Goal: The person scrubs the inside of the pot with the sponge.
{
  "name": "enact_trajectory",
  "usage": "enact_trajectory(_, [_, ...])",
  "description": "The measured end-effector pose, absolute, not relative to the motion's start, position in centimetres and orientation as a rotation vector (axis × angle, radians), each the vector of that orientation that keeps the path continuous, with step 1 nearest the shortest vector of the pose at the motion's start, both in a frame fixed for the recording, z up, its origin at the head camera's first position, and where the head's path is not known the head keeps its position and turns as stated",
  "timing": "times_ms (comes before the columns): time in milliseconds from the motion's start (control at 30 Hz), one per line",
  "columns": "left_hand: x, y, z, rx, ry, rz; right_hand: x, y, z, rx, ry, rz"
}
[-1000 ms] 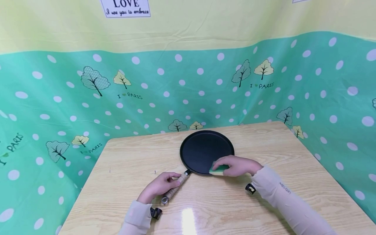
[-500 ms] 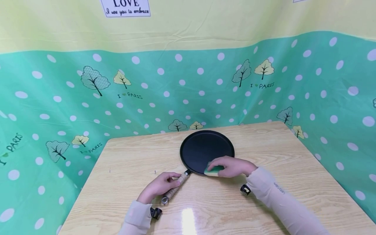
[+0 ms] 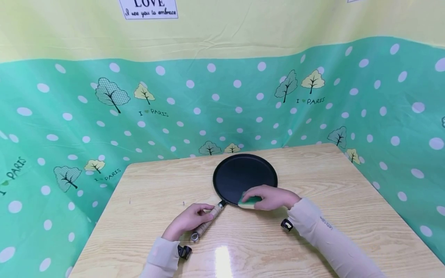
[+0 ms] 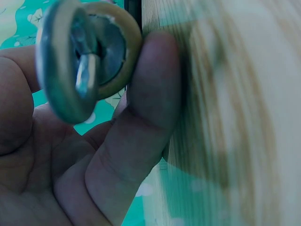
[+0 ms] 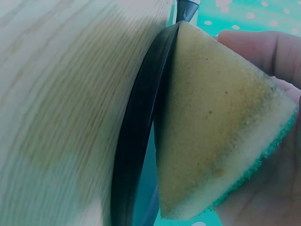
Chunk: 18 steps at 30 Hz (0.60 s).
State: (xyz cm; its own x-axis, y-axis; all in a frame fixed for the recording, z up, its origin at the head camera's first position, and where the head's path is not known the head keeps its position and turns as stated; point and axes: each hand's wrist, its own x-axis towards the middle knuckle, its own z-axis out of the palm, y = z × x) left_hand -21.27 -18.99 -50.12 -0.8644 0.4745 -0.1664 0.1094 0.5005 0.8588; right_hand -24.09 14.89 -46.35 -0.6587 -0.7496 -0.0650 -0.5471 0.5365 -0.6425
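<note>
A round, flat black pan (image 3: 243, 175) lies on the wooden table, its wrapped handle (image 3: 210, 221) pointing toward the front left. My left hand (image 3: 190, 220) grips that handle; in the left wrist view the metal hanging ring (image 4: 66, 61) at its end shows between thumb and fingers. With my right hand (image 3: 271, 197) I hold a sponge (image 3: 247, 204), yellow with a green scouring side, at the pan's near edge. In the right wrist view the sponge (image 5: 216, 122) stands tilted against the pan's rim (image 5: 136, 127), yellow face toward the camera, green layer toward the palm.
The light wooden table (image 3: 156, 185) carries a bright glare patch near its front. Behind and on both sides hangs a green dotted curtain (image 3: 191, 100) with printed trees. Each wrist wears a small black camera mount (image 3: 185, 252).
My right hand has slid the sponge leftward along the pan's near edge, closer to the handle. The left hand and the pan have stayed in place.
</note>
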Motion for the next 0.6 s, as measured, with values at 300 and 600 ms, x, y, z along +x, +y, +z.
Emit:
enact_trajectory(300, [-21.26, -18.97, -49.93, 0.465, 2.361, 1.315, -24.3, 14.56, -46.57, -1.08, 2.447, -0.844])
enact_trajectory(600, [-21.29, -18.96, -50.02, 0.473, 2.351, 1.32, -24.51, 14.25, -46.84, -1.061, 2.448, -0.831])
